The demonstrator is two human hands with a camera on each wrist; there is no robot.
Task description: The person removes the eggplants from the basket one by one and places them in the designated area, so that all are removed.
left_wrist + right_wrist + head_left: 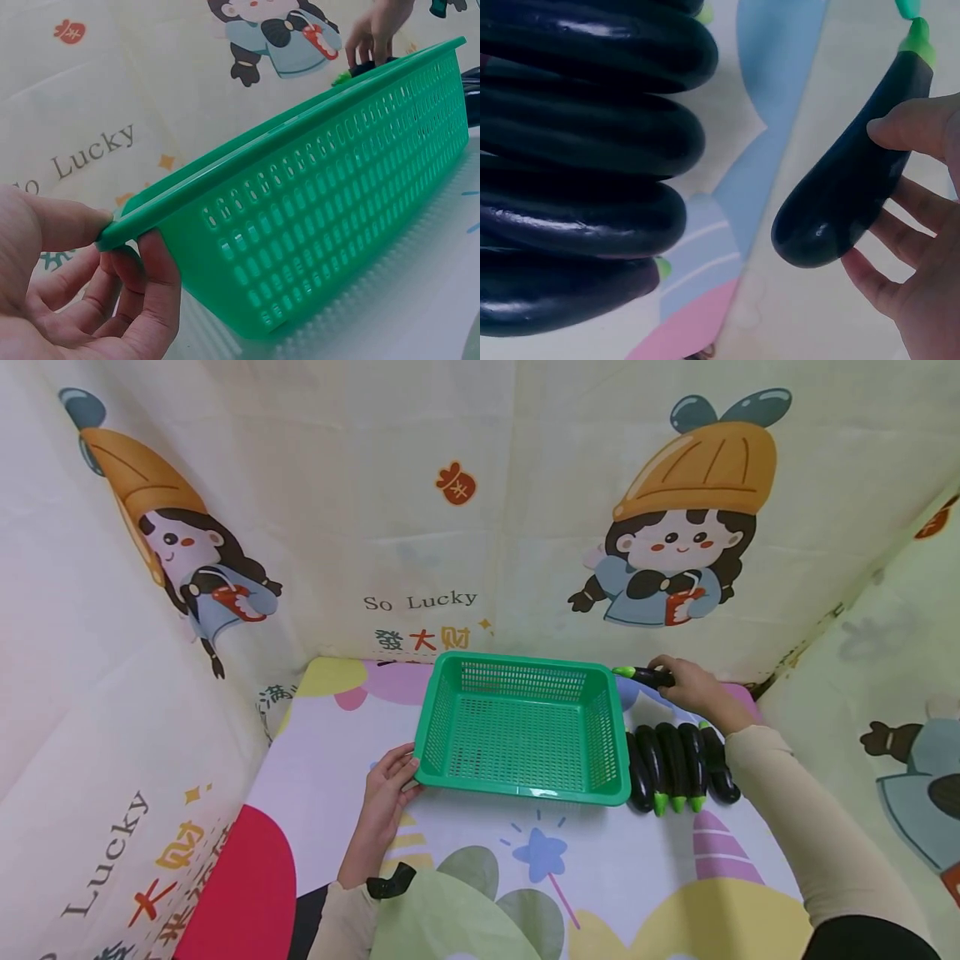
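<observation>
A green plastic basket (517, 793) with slotted walls stands on the table, and its inside holds nothing. At its near left corner my left hand (390, 789) pinches the rim (124, 229) between thumb and fingers. Beyond the basket's far right corner, my right hand (690, 683) grips a dark eggplant (643, 676) with a bright green stem end pointing left toward the basket. In the right wrist view the thumb lies on top of this eggplant (855, 165), the fingers beneath. Several more eggplants (675, 760) lie side by side to the right of the basket.
A patterned cloth (480, 835) covers the table. Printed fabric walls (525, 527) rise at the back and both sides, close behind the basket. A red patch (240, 885) shows at the table's left edge.
</observation>
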